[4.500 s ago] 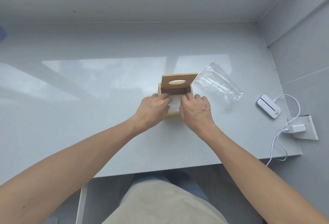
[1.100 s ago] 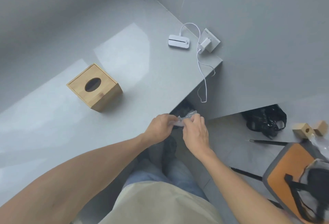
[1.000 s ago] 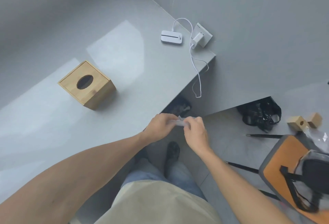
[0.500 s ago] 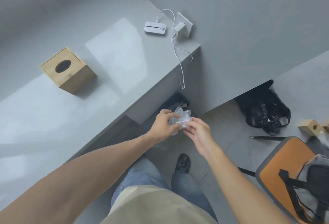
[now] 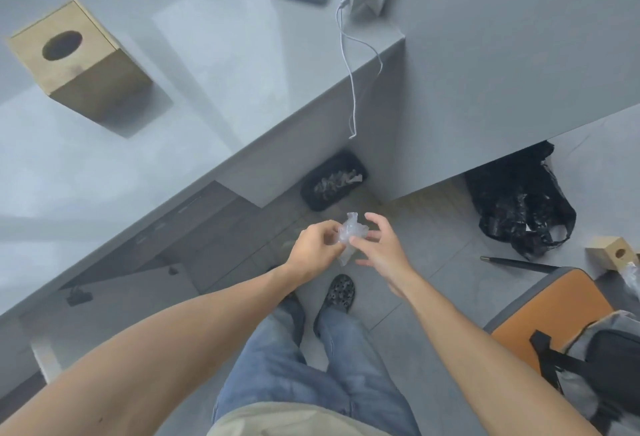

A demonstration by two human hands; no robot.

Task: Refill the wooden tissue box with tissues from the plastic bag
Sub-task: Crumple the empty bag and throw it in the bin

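The left hand [image 5: 313,247] pinches the crumpled plastic bag [image 5: 350,235] above the floor; the right hand [image 5: 379,245] now has a spread grip, thumb touching it. A black bin [image 5: 333,181] has appeared beyond. The wooden tissue box [image 5: 78,66] stays closed on the worktop [image 5: 221,64].

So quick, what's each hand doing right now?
Left hand: closed, pinching the crumpled plastic bag.
Right hand: fingers spread open, touching the bag.
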